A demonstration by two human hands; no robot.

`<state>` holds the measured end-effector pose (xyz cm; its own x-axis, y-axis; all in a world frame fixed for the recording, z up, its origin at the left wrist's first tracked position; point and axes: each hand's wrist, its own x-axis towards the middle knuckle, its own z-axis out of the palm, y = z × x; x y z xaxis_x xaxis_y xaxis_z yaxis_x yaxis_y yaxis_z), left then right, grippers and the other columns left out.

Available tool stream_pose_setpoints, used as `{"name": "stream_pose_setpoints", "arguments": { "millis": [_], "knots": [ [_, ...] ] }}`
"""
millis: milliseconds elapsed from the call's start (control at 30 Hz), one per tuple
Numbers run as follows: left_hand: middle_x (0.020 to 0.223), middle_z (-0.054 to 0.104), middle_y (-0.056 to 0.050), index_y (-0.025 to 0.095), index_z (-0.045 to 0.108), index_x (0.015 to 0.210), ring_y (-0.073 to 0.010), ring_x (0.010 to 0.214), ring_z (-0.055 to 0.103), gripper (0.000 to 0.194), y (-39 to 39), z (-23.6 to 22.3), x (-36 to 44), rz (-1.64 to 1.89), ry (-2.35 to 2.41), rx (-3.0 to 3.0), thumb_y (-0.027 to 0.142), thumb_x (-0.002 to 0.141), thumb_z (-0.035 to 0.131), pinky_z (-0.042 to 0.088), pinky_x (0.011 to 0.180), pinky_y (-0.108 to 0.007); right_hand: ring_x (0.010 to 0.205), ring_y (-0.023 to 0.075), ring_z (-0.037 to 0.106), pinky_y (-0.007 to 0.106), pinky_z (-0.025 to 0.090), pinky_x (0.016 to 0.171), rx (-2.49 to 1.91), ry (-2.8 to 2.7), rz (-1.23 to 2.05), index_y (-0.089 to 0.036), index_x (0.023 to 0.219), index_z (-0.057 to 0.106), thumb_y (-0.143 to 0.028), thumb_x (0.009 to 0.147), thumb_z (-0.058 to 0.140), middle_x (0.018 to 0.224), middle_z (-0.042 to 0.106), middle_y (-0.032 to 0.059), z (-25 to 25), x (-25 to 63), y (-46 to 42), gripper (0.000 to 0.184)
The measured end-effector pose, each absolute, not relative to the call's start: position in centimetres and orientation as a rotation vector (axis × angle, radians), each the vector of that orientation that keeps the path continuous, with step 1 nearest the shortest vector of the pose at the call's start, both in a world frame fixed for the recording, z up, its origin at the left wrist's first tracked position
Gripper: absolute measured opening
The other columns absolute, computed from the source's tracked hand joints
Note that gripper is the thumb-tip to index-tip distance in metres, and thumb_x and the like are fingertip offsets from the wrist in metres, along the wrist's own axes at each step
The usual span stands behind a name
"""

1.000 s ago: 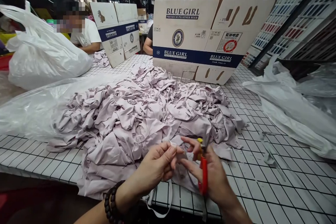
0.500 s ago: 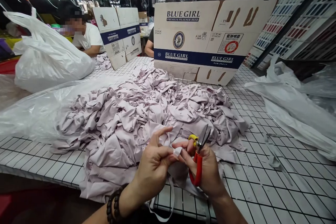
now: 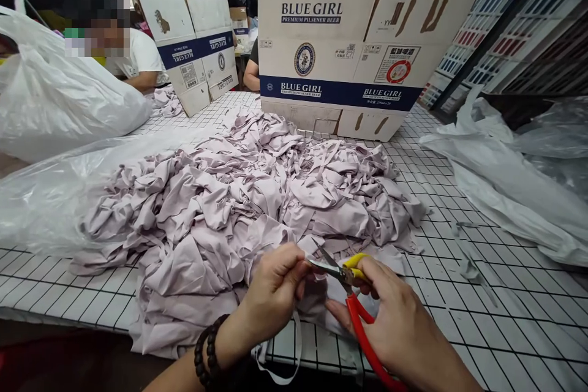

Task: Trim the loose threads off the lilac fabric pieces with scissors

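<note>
My right hand grips a pair of scissors with one red and one yellow handle. The blades are spread apart and reach to the fingertips of my left hand, which is closed in a pinch on a piece of pale lilac fabric. A thin strap of that cloth hangs in a loop below my left hand, over the table's near edge. Right behind both hands rises a large heap of the same lilac fabric pieces. My fingers partly hide the held piece.
Unfolded cardboard panels stand at the back of the grid-patterned table. White plastic bags lie at left and right. Fabric scraps lie at right. Across the table, a person in a white shirt sits, with another partly hidden behind the cardboard.
The scissors have swung from pointing up within my right hand to pointing left, blades now at my left fingertips. My left index finger has curled in. The view has shifted slightly.
</note>
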<state>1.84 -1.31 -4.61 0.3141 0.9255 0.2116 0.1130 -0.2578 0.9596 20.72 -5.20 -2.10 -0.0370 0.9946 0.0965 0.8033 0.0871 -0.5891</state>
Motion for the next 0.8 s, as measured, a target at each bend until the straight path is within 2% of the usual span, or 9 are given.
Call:
{"name": "stream_pose_setpoints", "arguments": {
  "millis": [133,333,633,800],
  "knots": [
    [0.064,0.050,0.000,0.016,0.050,0.061,-0.0107,0.062,0.048,0.036,-1.45,-4.30,1.84,1.025,0.960,1.713,0.021,0.097,0.043,0.036,0.061,-0.022,0.072,0.0209,0.059,0.033,0.049,0.062,-1.752,-2.029,0.481,-0.025,0.082,0.049,-0.041,0.075,0.067,0.080,0.061,0.0015,-2.47,20.48,-4.88,0.025],
    [0.063,0.049,0.001,0.017,0.049,0.063,-0.0111,0.061,0.046,0.030,-1.45,-4.28,1.71,1.027,0.977,1.697,0.016,0.093,0.045,0.034,0.059,-0.023,0.072,0.0201,0.058,0.033,0.048,0.063,-1.744,-2.060,0.444,-0.024,0.083,0.049,-0.041,0.079,0.064,0.079,0.059,0.0010,-2.87,20.40,-4.79,0.023],
    [0.066,0.049,0.001,0.017,0.050,0.064,-0.0122,0.064,0.047,0.030,-1.67,-4.42,1.58,1.016,0.964,1.642,0.020,0.094,0.046,0.035,0.061,-0.024,0.063,0.0188,0.056,0.031,0.045,0.056,-1.696,-2.072,0.289,-0.024,0.077,0.047,-0.043,0.080,0.064,0.071,0.057,-0.0006,-2.85,20.10,-4.89,0.026],
    [0.066,0.050,0.001,0.017,0.053,0.068,-0.0119,0.066,0.048,0.027,-1.57,-4.32,1.51,1.031,0.915,1.641,0.018,0.094,0.046,0.036,0.062,-0.023,0.061,0.0171,0.054,0.029,0.043,0.054,-1.732,-2.083,0.336,-0.024,0.073,0.046,-0.046,0.081,0.063,0.068,0.056,-0.0015,-2.78,19.99,-5.05,0.029]
  ]
}}
